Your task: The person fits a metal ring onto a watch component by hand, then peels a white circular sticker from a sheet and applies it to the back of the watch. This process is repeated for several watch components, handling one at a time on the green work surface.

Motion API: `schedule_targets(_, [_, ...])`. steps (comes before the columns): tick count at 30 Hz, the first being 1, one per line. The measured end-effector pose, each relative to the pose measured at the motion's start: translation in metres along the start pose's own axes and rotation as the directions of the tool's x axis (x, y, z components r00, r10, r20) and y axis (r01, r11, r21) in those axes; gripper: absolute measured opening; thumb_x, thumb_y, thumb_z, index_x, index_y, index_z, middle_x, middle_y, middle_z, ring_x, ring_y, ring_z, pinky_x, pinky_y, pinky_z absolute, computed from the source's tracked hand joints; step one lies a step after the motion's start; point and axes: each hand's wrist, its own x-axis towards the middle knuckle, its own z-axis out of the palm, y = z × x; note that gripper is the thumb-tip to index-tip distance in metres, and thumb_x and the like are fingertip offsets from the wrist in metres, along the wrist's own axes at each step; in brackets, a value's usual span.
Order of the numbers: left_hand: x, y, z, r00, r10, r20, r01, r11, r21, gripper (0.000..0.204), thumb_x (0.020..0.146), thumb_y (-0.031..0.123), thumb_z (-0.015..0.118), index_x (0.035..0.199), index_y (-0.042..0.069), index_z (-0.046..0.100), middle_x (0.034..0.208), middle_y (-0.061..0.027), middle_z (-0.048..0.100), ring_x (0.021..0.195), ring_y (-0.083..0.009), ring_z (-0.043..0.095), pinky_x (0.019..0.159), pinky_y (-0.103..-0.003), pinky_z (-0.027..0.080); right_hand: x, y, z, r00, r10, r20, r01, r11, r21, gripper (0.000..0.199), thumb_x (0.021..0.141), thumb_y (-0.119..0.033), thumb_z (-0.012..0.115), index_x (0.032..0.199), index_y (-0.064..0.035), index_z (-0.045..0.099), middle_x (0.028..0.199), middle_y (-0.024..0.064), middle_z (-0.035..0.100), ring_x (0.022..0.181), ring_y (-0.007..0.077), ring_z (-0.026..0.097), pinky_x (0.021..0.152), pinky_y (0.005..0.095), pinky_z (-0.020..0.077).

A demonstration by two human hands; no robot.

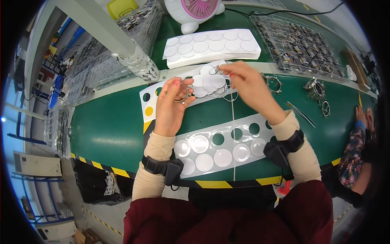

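My left hand [166, 112] is closed around a round metal ring [183, 96], held between thumb and fingers above the green table. To its right, my right hand [248, 83] pinches a thin ring [217, 70] at its fingertips, over a pile of white discs [211, 83]. Some thin clear-edged rings [230, 96] lie at the pile's right side, partly under my right hand. Between my forearms lies a sheet of round white stickers [222, 157], with several round gaps along its far row. Another sticker sheet [147, 101] is partly hidden behind my left hand.
Tweezers [301, 114] and metal watch-like cases [315, 88] lie at right. Behind are a stack of sticker sheets [213, 45], a pink-and-white fan [199, 8] and a clear tray of small parts [302, 42]. A post [101, 28] stands at left. Another person's arm [352, 156] rests at far right.
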Motion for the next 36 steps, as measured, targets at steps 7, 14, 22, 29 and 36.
schedule_targets(7, [0.005, -0.011, 0.012, 0.873, 0.396, 0.285, -0.409, 0.276, 0.87, 0.028, 0.078, 0.002, 0.06, 0.105, 0.007, 0.061, 0.107, -0.0063, 0.06, 0.086, -0.019, 0.056, 0.072, -0.03, 0.049, -0.013, -0.001, 0.018, 0.928, -0.257, 0.269, 0.37, 0.718, -0.589, 0.033, 0.071, 0.003, 0.054, 0.102, -0.0064, 0.062, 0.095, 0.0105, 0.055, 0.09, 0.0254, 0.054, 0.074, 0.0326, 0.0453])
schedule_targets(14, [0.009, -0.021, 0.002, 0.81, 0.24, 0.535, -0.491, -0.221, 0.843, 0.041, 0.065, -0.004, 0.061, 0.105, 0.008, 0.062, 0.111, -0.0027, 0.06, 0.081, -0.0245, 0.054, 0.069, -0.03, 0.049, -0.009, 0.003, 0.012, 0.89, -0.318, 0.328, 0.451, 0.723, -0.523, 0.027, 0.072, 0.003, 0.055, 0.096, -0.0068, 0.064, 0.095, 0.011, 0.057, 0.088, 0.0254, 0.056, 0.071, 0.0317, 0.0462])
schedule_targets(22, [0.007, -0.021, 0.003, 0.848, 0.217, 0.483, -0.448, -0.195, 0.873, 0.042, 0.065, -0.001, 0.065, 0.106, 0.008, 0.062, 0.113, -0.0022, 0.06, 0.082, -0.0241, 0.053, 0.073, -0.03, 0.047, 0.013, -0.01, 0.004, 0.985, 0.165, -0.048, -0.171, 0.92, -0.353, 0.012, 0.078, -0.01, 0.061, 0.088, -0.0046, 0.063, 0.08, 0.0112, 0.062, 0.077, 0.0252, 0.06, 0.061, 0.0338, 0.0452])
schedule_targets(29, [0.005, -0.021, 0.005, 0.852, 0.223, 0.473, -0.441, -0.18, 0.879, 0.041, 0.066, -0.001, 0.065, 0.106, 0.007, 0.062, 0.112, -0.0024, 0.06, 0.082, -0.0243, 0.053, 0.074, -0.03, 0.047, 0.016, 0.028, 0.023, 0.996, -0.072, -0.058, 0.029, 0.843, -0.538, 0.013, 0.076, -0.012, 0.063, 0.089, -0.0068, 0.061, 0.076, 0.0087, 0.061, 0.071, 0.0262, 0.058, 0.063, 0.0328, 0.0448])
schedule_targets(36, [0.007, -0.023, 0.006, 0.826, 0.251, 0.505, -0.476, -0.17, 0.863, 0.038, 0.066, -0.003, 0.062, 0.103, 0.006, 0.063, 0.11, -0.0045, 0.061, 0.083, -0.0251, 0.054, 0.073, -0.032, 0.047, 0.03, 0.02, 0.012, 0.984, 0.14, -0.106, -0.144, 0.989, -0.023, 0.022, 0.076, -0.009, 0.063, 0.097, -0.0058, 0.056, 0.071, 0.0015, 0.059, 0.069, 0.0162, 0.056, 0.061, 0.0297, 0.044])
